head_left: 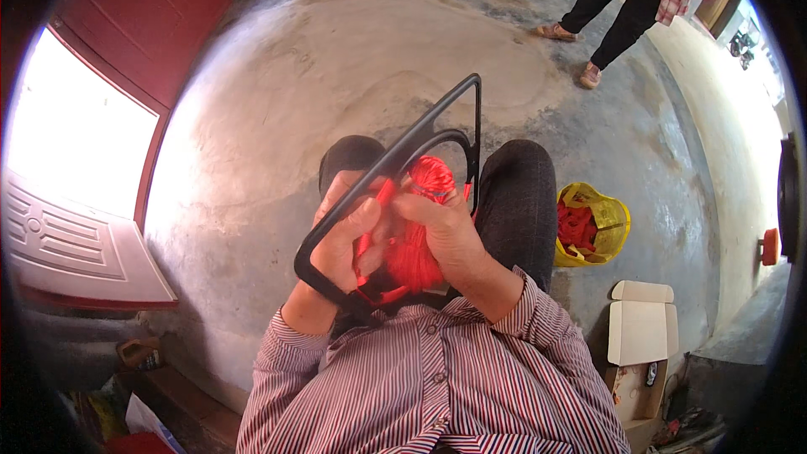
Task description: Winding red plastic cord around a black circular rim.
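Note:
A bundle of glossy red cord [410, 262], like a tassel with a rounded knotted head [432, 176], sits over my lap between my hands. My right hand [447, 231] is closed on it, thumb pressed just below the head. My left hand [343, 231] is closed too, its fingers pinching a narrow red strip [385, 192] beside the bundle. A black angular frame [391, 155] with a curved inner bar stands tilted around the bundle; one long bar crosses in front of my left hand and wrist. The fingertips are partly hidden and blurred.
On the concrete floor to my right stands a yellow bag [618, 235] of red pieces, with an open cardboard box [643, 324] nearer. Another person [618, 0] stands far right. A pale panelled door [71, 240] is at left; a brown box [181, 399] lies lower left.

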`<move>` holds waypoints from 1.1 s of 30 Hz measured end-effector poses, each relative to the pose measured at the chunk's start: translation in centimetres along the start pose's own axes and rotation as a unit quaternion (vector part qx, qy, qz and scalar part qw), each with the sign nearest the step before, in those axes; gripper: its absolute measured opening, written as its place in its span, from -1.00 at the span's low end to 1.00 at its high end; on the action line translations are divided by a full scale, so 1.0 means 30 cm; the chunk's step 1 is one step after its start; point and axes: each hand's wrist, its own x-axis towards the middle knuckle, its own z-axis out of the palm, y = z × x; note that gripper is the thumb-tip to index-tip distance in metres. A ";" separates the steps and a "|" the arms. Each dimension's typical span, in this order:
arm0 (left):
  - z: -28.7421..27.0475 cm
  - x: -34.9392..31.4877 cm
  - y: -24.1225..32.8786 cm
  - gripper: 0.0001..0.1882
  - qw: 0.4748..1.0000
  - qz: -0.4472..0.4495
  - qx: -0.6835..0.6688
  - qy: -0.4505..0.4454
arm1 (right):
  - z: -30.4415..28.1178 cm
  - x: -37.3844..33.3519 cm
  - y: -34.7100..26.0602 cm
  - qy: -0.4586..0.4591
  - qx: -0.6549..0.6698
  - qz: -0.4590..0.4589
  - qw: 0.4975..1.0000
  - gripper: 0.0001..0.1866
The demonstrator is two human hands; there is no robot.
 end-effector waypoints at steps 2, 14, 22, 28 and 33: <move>-0.006 0.003 0.007 -0.55 1.000 -0.008 0.001 -0.024 | -0.009 -0.007 0.000 -0.015 -0.004 0.001 1.000 -0.92; -0.088 0.002 0.041 -0.66 0.995 -0.028 -0.093 -0.013 | -0.110 0.039 -0.029 -0.013 0.184 0.080 0.980 -0.68; -0.274 0.015 0.053 -0.70 0.989 0.004 -0.144 -0.025 | -0.139 -0.023 -0.124 -0.086 0.125 0.001 0.988 -0.55; -0.308 0.003 0.048 -0.70 0.983 0.011 -0.177 -0.053 | -0.195 0.024 -0.161 -0.042 0.241 -0.061 0.968 -0.66; -0.288 0.001 0.032 -0.66 0.985 -0.007 -0.171 -0.018 | -0.126 -0.013 -0.078 0.008 0.086 0.028 0.996 -0.58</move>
